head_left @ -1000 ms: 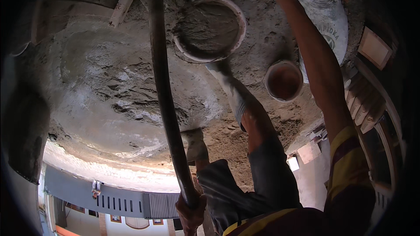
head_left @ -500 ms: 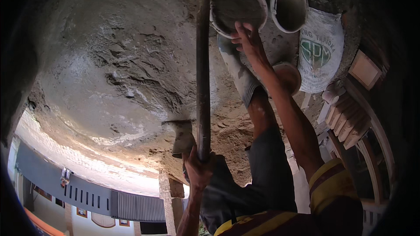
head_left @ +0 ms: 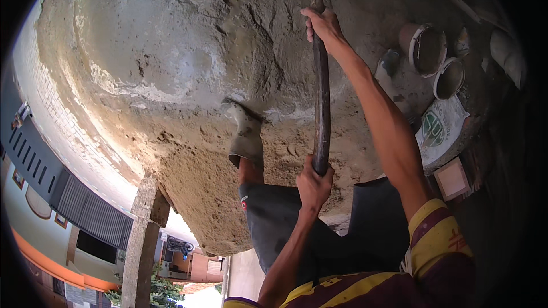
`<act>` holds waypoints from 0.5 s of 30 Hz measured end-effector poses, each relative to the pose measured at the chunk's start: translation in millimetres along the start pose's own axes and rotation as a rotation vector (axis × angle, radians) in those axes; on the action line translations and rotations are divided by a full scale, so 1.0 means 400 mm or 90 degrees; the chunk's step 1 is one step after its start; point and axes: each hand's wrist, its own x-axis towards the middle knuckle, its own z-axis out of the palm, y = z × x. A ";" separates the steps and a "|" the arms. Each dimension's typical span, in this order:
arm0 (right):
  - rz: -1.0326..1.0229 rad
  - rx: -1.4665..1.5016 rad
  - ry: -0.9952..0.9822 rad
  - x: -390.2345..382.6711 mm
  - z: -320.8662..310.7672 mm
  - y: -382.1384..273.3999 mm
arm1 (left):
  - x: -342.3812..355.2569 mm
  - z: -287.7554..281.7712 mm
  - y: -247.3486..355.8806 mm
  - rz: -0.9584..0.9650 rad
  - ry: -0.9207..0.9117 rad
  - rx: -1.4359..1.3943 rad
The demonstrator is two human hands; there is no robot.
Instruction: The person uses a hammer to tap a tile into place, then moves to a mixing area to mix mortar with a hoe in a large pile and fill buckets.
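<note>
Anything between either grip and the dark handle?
Nothing visible. The left grip closes directly around the dark handle at its near end; the right grip is on it farther up.

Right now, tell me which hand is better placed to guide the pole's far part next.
Likely the right: the right hand grips the dark pole farther forward, nearer that part, while the left hand holds its near end.
</note>
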 end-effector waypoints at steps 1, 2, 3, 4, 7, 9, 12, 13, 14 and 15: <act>-0.017 -0.038 -0.005 0.024 0.072 0.015 | 0.019 -0.039 -0.017 -0.009 0.006 0.007; -0.035 -0.075 -0.009 0.030 0.134 0.041 | 0.033 -0.081 -0.037 -0.017 0.010 0.015; 0.000 -0.057 -0.008 0.019 0.201 0.106 | 0.039 -0.127 -0.074 -0.030 0.016 0.030; 0.029 -0.038 -0.008 0.001 0.270 0.170 | 0.023 -0.173 -0.112 -0.059 0.029 0.049; 0.145 -0.069 -0.042 -0.099 0.365 0.439 | -0.096 -0.313 -0.189 -0.168 -0.013 0.060; 0.249 -0.030 -0.054 -0.181 0.398 0.551 | -0.137 -0.398 -0.157 -0.216 -0.066 0.071; 0.327 -0.026 -0.114 -0.255 0.368 0.548 | -0.224 -0.455 -0.091 -0.203 -0.127 0.027; 0.340 0.001 -0.148 -0.263 0.334 0.522 | -0.242 -0.455 -0.035 -0.228 -0.182 -0.020; 0.356 0.033 -0.177 -0.277 0.294 0.494 | -0.258 -0.452 0.029 -0.255 -0.242 -0.063; 0.366 0.066 -0.205 -0.284 0.246 0.457 | -0.270 -0.447 0.097 -0.234 -0.314 -0.098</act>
